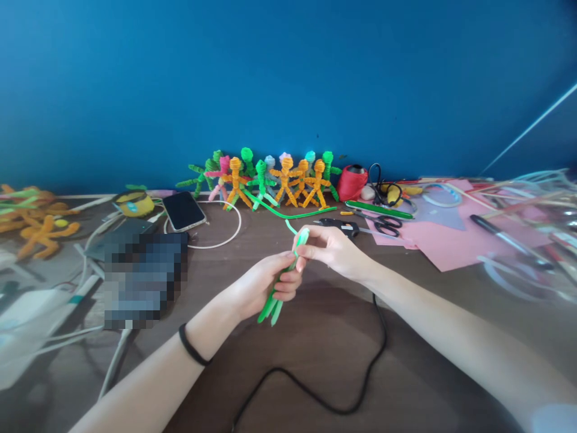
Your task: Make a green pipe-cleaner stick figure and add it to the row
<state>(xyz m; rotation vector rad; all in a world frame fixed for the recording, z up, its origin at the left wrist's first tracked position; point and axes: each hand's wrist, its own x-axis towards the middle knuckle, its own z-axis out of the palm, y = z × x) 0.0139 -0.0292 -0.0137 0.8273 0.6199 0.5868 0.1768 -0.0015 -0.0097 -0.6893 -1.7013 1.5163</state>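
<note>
A bundle of green pipe cleaners point(273, 305) is held above the table, its loose ends hanging down to the lower left. My left hand point(265, 282) is closed around the middle of the bundle. At the folded upper end, the fingertips of my right hand point(331, 246) pinch the pipe cleaners, and one thin green end sticks out to the upper left. Behind my hands, a long loose green pipe cleaner point(297, 215) lies on the table. Pipe cleaner figures in orange point(287, 180), green point(260, 180) and other colours lean along the blue wall.
A glue gun point(340, 227) and scissors point(385, 224) lie just behind my right hand. Pink paper point(444, 240) and a black marker point(500, 234) are at the right. A phone point(184, 210), cables and more orange figures point(47, 236) are at the left. A black cord point(311, 402) crosses the front.
</note>
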